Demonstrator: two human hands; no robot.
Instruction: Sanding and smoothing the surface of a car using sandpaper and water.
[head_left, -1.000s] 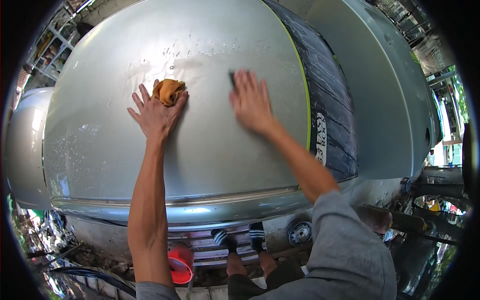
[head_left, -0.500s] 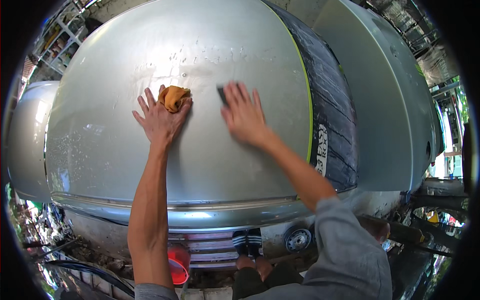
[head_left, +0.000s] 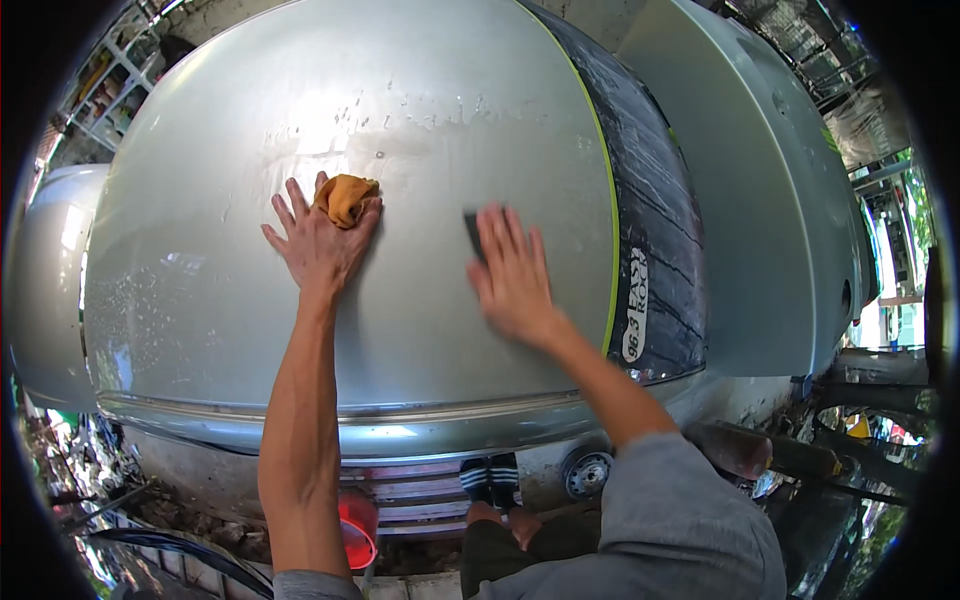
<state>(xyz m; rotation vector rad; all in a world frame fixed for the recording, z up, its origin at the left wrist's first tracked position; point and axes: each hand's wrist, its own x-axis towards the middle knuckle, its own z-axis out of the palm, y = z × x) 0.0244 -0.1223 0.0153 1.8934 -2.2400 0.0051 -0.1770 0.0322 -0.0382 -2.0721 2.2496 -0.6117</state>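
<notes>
Two bare hands lie well apart on the silver vehicle roof [head_left: 430, 335], and I read them both as occupied. My left hand [head_left: 322, 243] is spread flat, an orange-brown cloth [head_left: 347, 203] bunched in the crook of its thumb and forefinger. My right hand [head_left: 512, 275], blurred, lies over a dark pad [head_left: 473, 232] that pokes out between thumb and fingers; from here I can't make out the grip underneath.

The roof runs under and between them, fairly even and dull in that middle stretch. Past the fingertips a ragged line of wet streaks [head_left: 440, 112] remains, and more pale specks [head_left: 150, 325] dot the left side. I'd judge the rubbing partway along: the middle looks smoother, while the wet far stretch and speckled left seem left over. I can't tell whether the smooth area is finished.

To the right, a yellow-green line edges a dark band [head_left: 645, 180], with a grey-green panel [head_left: 765, 230] beyond. Down by my striped sandals [head_left: 490, 478] stands a red bucket [head_left: 358, 525].
</notes>
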